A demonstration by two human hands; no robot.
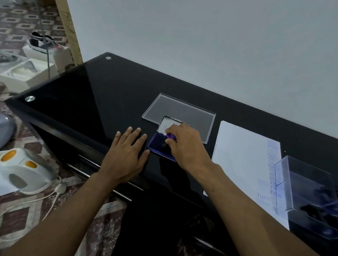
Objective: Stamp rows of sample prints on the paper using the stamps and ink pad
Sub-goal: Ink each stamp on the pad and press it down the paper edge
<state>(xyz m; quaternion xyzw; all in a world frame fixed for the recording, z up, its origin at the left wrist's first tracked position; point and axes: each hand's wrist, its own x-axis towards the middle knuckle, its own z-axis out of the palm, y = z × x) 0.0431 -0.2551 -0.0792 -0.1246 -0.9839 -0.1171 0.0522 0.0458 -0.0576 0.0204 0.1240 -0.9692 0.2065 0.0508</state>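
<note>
Purple stamp point(171, 136) gripped by right hand point(182, 143) over ink pad point(158, 146); left hand point(126, 152) flat, beside.

Purple ink pad point(159, 146), purple stamp point(171, 136), white paper point(244, 158), black table point(78, 98).

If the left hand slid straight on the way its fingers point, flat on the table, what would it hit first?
Probably the clear plastic lid. The left hand lies flat on the black glass table, fingers pointing up and right, passing just left of the open purple ink pad. Depth is unclear, so the fingers might clip the pad's corner first.
</note>
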